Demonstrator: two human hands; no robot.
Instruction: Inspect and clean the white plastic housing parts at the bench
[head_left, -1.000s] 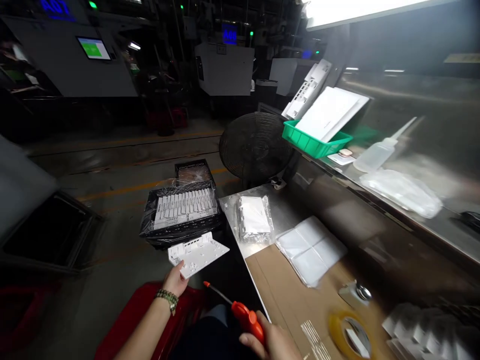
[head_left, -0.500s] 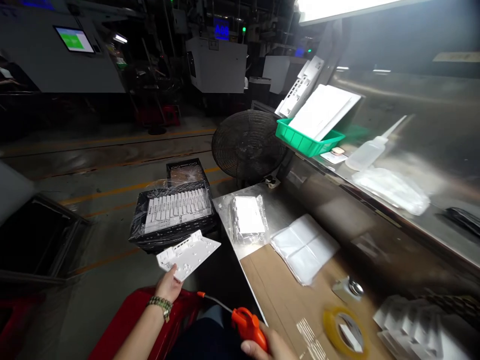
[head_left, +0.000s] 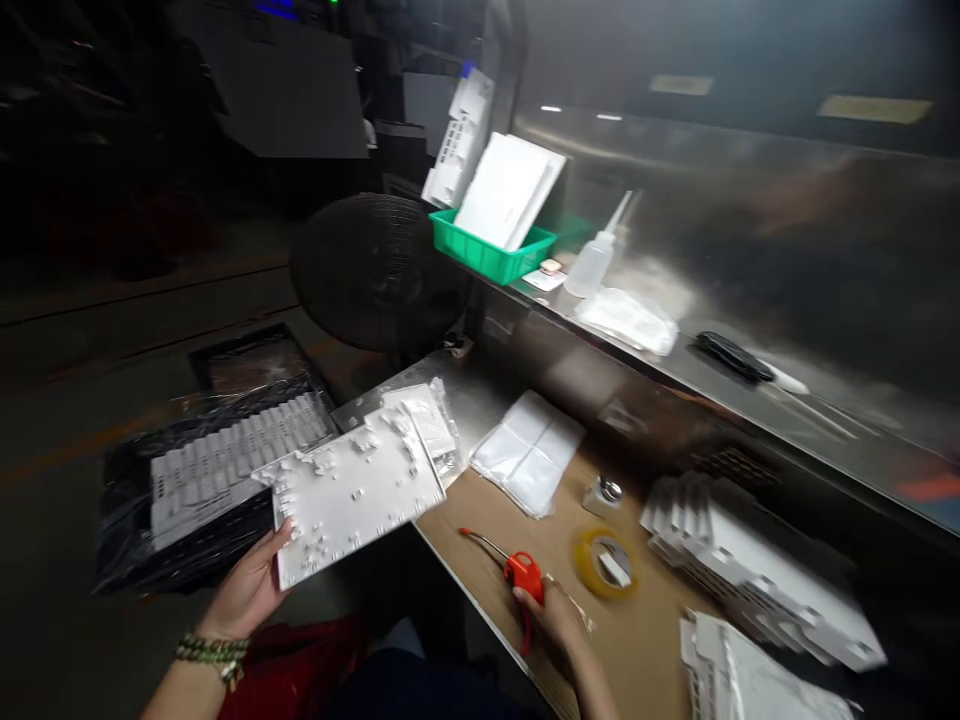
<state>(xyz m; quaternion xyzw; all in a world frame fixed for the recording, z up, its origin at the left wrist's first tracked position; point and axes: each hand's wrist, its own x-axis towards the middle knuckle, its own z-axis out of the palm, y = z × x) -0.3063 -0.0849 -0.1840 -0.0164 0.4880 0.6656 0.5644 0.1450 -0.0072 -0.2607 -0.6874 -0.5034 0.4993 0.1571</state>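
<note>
A white moulded plastic panel (head_left: 352, 495), its studded inner side facing me, is gripped at its lower left edge by my left hand (head_left: 247, 590). It hangs tilted in front of the table's left edge. My right hand (head_left: 553, 608) is wrapped round an orange air blow gun (head_left: 523, 575) low over the brown cardboard. The gun's thin bent nozzle points left, towards the panel but apart from it. Behind the panel, partly hidden by it, lies a bagged white piece (head_left: 431, 420). A roll of yellow tape (head_left: 606, 562) lies just right of the gun.
A black crate (head_left: 127, 500) lined with plastic holds several white panels at left. Flat clear bags (head_left: 529, 450) lie mid-table. Stacked white panels (head_left: 765, 570) stand at right. The shelf bears a green tray (head_left: 487, 255) and a squeeze bottle (head_left: 591, 265). A fan (head_left: 375, 270) stands behind.
The view has swung right. My left hand has raised the panel and turned its inner side towards me. My right hand has carried the blow gun over the cardboard.
</note>
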